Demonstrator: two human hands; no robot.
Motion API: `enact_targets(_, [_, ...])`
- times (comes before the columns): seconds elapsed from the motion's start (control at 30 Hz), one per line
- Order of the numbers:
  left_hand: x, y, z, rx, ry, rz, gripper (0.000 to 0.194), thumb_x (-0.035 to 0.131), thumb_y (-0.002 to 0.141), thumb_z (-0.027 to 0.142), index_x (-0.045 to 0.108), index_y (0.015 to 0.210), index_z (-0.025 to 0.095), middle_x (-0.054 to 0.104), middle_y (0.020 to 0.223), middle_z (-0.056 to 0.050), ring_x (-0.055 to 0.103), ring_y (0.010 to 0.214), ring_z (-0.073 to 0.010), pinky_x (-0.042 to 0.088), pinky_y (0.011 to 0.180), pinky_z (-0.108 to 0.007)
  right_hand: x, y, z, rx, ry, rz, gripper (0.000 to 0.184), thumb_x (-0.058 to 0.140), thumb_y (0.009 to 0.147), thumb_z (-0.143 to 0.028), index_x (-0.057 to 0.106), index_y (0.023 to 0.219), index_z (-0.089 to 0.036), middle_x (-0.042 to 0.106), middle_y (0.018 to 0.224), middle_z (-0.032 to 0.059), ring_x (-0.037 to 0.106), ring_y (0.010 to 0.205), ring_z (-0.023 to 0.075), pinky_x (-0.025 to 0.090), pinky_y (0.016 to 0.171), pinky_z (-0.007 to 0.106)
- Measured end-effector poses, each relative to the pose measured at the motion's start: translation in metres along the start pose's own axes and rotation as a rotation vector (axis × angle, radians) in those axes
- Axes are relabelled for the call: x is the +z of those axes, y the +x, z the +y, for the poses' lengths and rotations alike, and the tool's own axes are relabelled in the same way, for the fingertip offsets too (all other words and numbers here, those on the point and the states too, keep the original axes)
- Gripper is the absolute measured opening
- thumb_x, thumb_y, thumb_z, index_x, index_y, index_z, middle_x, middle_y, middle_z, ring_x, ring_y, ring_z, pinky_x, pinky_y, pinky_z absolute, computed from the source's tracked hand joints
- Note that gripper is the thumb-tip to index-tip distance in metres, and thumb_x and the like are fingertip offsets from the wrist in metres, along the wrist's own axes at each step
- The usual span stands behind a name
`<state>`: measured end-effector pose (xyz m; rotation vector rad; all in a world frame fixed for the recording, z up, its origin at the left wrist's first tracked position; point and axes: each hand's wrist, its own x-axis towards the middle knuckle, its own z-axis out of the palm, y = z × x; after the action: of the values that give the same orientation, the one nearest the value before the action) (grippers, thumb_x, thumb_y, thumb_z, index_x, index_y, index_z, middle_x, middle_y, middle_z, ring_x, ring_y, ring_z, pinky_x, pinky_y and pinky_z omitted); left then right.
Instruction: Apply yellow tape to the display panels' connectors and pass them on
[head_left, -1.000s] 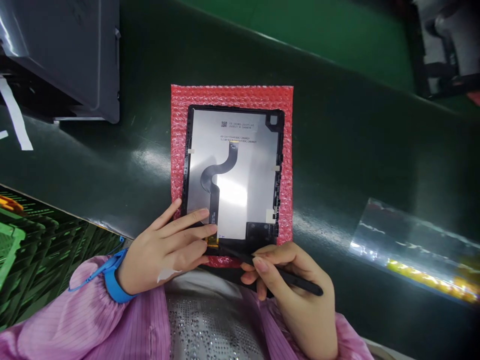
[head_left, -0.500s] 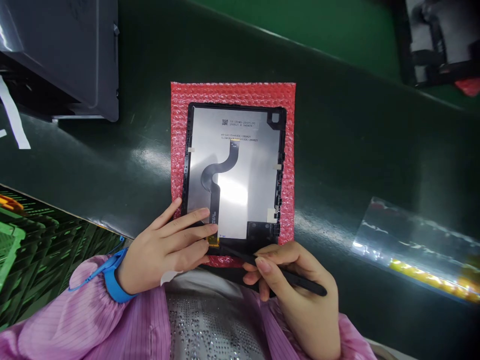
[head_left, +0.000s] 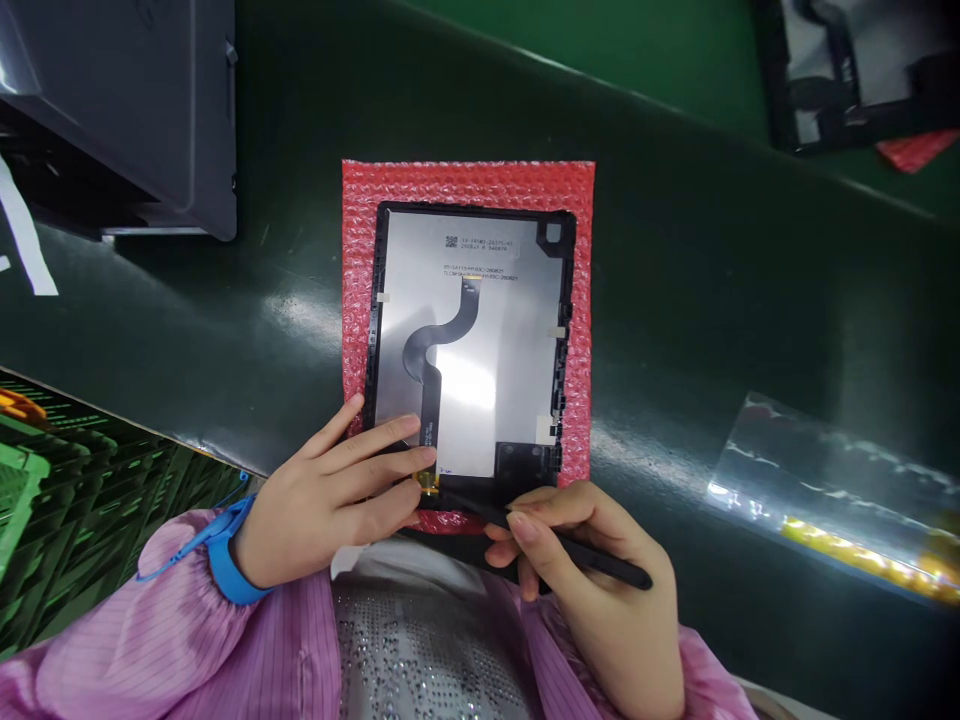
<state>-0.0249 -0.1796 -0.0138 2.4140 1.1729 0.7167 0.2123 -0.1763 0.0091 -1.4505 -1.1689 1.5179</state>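
Note:
A tablet screen panel [head_left: 487, 340] lies back side up on a red bubble-wrap sheet [head_left: 465, 185], with a black flex cable [head_left: 439, 345] curving down its silver back. My left hand [head_left: 337, 495] rests with fingers stretched flat on the panel's near left corner, pressing by the cable's lower end. My right hand [head_left: 592, 580] is closed on a thin black stylus-like tool [head_left: 555, 545], its tip touching the yellow connector [head_left: 429, 483] at the panel's near edge.
A dark green belt [head_left: 712, 330] carries the sheet. A grey box [head_left: 150, 110] stands at the back left, a clear plastic bag [head_left: 832, 490] lies to the right, another panel [head_left: 855, 70] sits far right, and a green crate [head_left: 67, 500] is lower left.
Both hands and the tool stay almost still on the connector. The panel at the far right has drifted leftward in view.

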Motion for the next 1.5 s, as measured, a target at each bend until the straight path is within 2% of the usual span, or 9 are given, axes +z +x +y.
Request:
enact_targets(0.3, [0.000, -0.001, -0.002, 0.033, 0.029, -0.014, 0.018, 0.063, 0.096, 0.019, 0.066, 0.113, 0.018, 0.071, 0.126, -0.001, 0.050, 0.138, -0.0239, 0.024, 0.126, -0.052, 0.002, 0.003, -0.002, -0.007, -0.037, -0.013, 0.017, 0.073, 0.086, -0.020, 0.064, 0.072, -0.020, 0.069, 0.066, -0.0008, 0.064, 0.041, 0.0103, 0.052, 0.037, 0.016])
enact_targets(0.53, [0.000, 0.003, 0.001, 0.011, 0.116, -0.054, 0.029, 0.056, 0.098, 0.019, 0.063, 0.126, 0.023, 0.070, 0.124, 0.002, 0.054, 0.134, -0.0228, 0.016, 0.128, -0.048, -0.008, -0.010, 0.004, -0.171, 0.103, 0.235, 0.006, 0.068, 0.092, -0.031, 0.065, 0.091, -0.025, 0.073, 0.071, 0.0002, 0.065, 0.047, 0.0127, 0.045, 0.034, 0.018])
enact_targets(0.67, [-0.004, 0.003, 0.018, -0.008, -0.090, 0.032, 0.030, 0.052, 0.096, 0.014, 0.064, 0.123, 0.022, 0.071, 0.111, -0.003, 0.057, 0.126, -0.0221, 0.035, 0.121, -0.041, -0.007, -0.020, -0.005, -0.323, 0.073, 0.075, 0.021, 0.055, 0.098, -0.044, 0.070, 0.097, -0.030, 0.076, 0.073, 0.0037, 0.070, 0.057, 0.0185, 0.055, 0.047, 0.028])
enact_targets(0.8, [-0.001, 0.002, 0.036, 0.107, -0.659, -0.107, 0.020, 0.047, 0.092, 0.019, 0.063, 0.105, 0.020, 0.070, 0.085, -0.004, 0.066, 0.083, -0.0180, 0.057, 0.080, -0.029, 0.001, -0.020, -0.022, -0.285, -0.103, -0.216, 0.022, 0.082, 0.079, -0.037, 0.063, 0.084, -0.028, 0.079, 0.097, 0.0059, 0.075, 0.085, 0.0279, 0.061, 0.075, 0.041])
enact_targets(0.93, [0.009, 0.005, 0.040, -0.023, -0.898, -0.171, 0.012, 0.045, 0.085, 0.016, 0.056, 0.084, 0.019, 0.068, 0.076, -0.007, 0.062, 0.068, -0.0182, 0.052, 0.065, -0.029, 0.012, -0.012, -0.041, -0.207, -0.038, -0.349, 0.035, 0.079, 0.081, -0.016, 0.047, 0.072, -0.025, 0.078, 0.083, -0.0010, 0.073, 0.076, 0.0201, 0.060, 0.069, 0.032])
enact_targets(1.1, [0.006, 0.009, 0.035, -0.176, -1.161, -0.320, 0.011, 0.050, 0.090, 0.017, 0.061, 0.092, 0.017, 0.059, 0.067, -0.001, 0.051, 0.057, -0.0117, 0.042, 0.053, -0.021, 0.017, 0.023, -0.064, -0.158, -0.066, -0.252, 0.038, 0.070, 0.087, -0.011, 0.038, 0.073, -0.025, 0.074, 0.081, -0.0021, 0.068, 0.066, 0.0133, 0.055, 0.059, 0.024])
enact_targets(1.3, [-0.010, 0.018, 0.026, -0.273, -1.092, -0.144, 0.012, 0.049, 0.090, 0.013, 0.056, 0.099, 0.017, 0.052, 0.069, 0.003, 0.044, 0.055, -0.0085, 0.038, 0.052, -0.019, 0.022, 0.057, -0.072, -0.073, -0.198, -0.428, 0.049, 0.088, 0.070, -0.026, 0.041, 0.084, -0.027, 0.073, 0.113, 0.0042, 0.068, 0.091, 0.0192, 0.052, 0.059, 0.026])
enact_targets(1.4, [-0.011, 0.022, 0.020, -0.274, -1.026, -0.114, 0.008, 0.048, 0.090, 0.015, 0.052, 0.084, 0.019, 0.049, 0.066, 0.003, 0.043, 0.056, -0.0092, 0.037, 0.054, -0.021, 0.030, 0.057, -0.072, 0.002, -0.186, -0.482, 0.050, 0.085, 0.073, -0.025, 0.034, 0.078, -0.027, 0.077, 0.096, 0.0021, 0.066, 0.079, 0.0170, 0.050, 0.061, 0.027])
enact_targets(1.5, [-0.011, 0.024, 0.016, -0.338, -1.146, -0.240, 0.015, 0.044, 0.095, 0.020, 0.052, 0.082, 0.019, 0.055, 0.064, 0.002, 0.047, 0.054, -0.0093, 0.037, 0.051, -0.021, 0.037, 0.059, -0.075, 0.044, -0.127, -0.490, 0.045, 0.075, 0.083, -0.023, 0.031, 0.074, -0.026, 0.074, 0.078, -0.0008, 0.062, 0.062, 0.0138, 0.047, 0.060, 0.029])
